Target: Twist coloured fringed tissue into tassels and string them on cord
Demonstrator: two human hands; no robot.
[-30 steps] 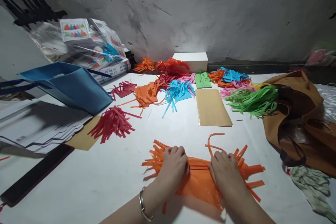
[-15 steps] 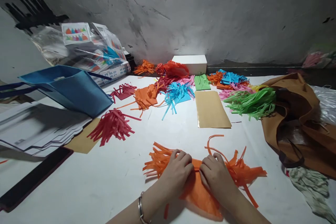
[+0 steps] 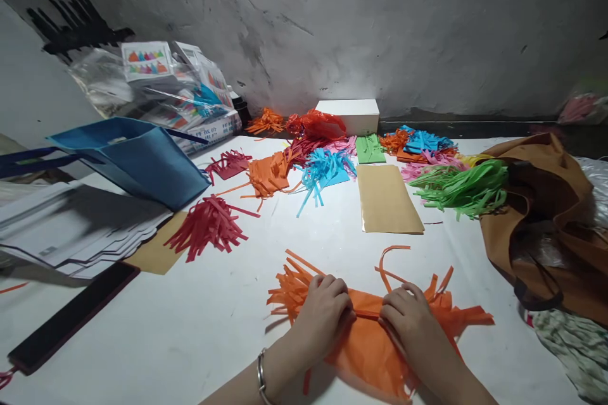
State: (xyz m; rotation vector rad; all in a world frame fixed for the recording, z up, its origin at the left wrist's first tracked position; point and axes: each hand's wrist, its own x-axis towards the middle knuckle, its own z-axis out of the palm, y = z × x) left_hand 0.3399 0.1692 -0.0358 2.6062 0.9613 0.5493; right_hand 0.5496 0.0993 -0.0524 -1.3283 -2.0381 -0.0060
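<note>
Orange tissue paper [image 3: 368,351] with cut fringes at both ends lies on the white table near the front edge. A narrow rolled fold crosses its middle. My left hand [image 3: 323,310], with a silver bangle at the wrist, has its fingers curled over the fold's left part, beside the left fringe [image 3: 287,291]. On the fold's right part, the curled fingers of my right hand [image 3: 412,316] grip the paper. The right fringe [image 3: 468,315] spreads out past that hand. A short stretch of the fold shows between the hands; both thumbs are mostly hidden.
Beyond the hands lie a brown paper sheet [image 3: 390,199] and fringed tissue bundles: dark red [image 3: 209,228], blue [image 3: 325,168], green [image 3: 463,190]. A blue bag [image 3: 137,161], paper stack [image 3: 71,228] and dark phone [image 3: 73,316] occupy the left. To the right is a brown bag [image 3: 498,247].
My right hand has slid right along the fold, widening the gap between the hands and exposing more of the rolled strip. My left hand keeps its hold. The camera view has shifted slightly.
</note>
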